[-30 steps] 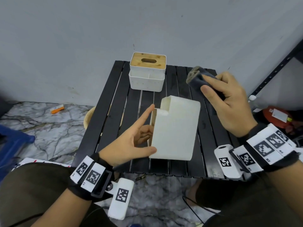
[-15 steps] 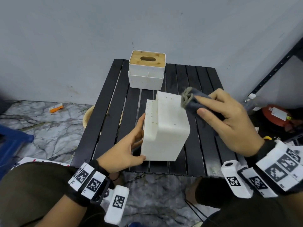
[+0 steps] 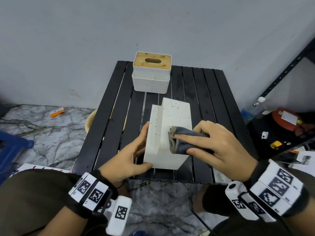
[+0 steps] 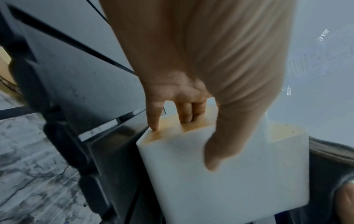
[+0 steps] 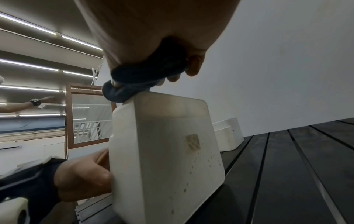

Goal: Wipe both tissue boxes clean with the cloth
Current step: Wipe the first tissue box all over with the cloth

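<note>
A white speckled tissue box (image 3: 172, 126) lies tipped on the black slatted table (image 3: 109, 126), its stepped side up. My left hand (image 3: 131, 155) grips its near left edge, thumb on the near face and fingers hooked into its open side (image 4: 187, 115). My right hand (image 3: 209, 142) holds a folded dark grey cloth (image 3: 184, 140) and presses it on the box's upper face; the cloth (image 5: 134, 84) sits on the box's top edge (image 5: 164, 136). A second white tissue box with a bamboo lid (image 3: 151, 72) stands upright at the table's far edge.
A grey wall rises just behind the table. A black metal shelf (image 3: 281, 79) stands at the right, with a plastic bottle (image 3: 254, 108) and a red object (image 3: 288, 120) on the floor beside it. A tan bowl (image 3: 90, 121) sits below the table's left side.
The box was tipped from upright to stepped side up and brought nearer. My right hand came down from the air and drew the cloth along the box's upper face toward me.
</note>
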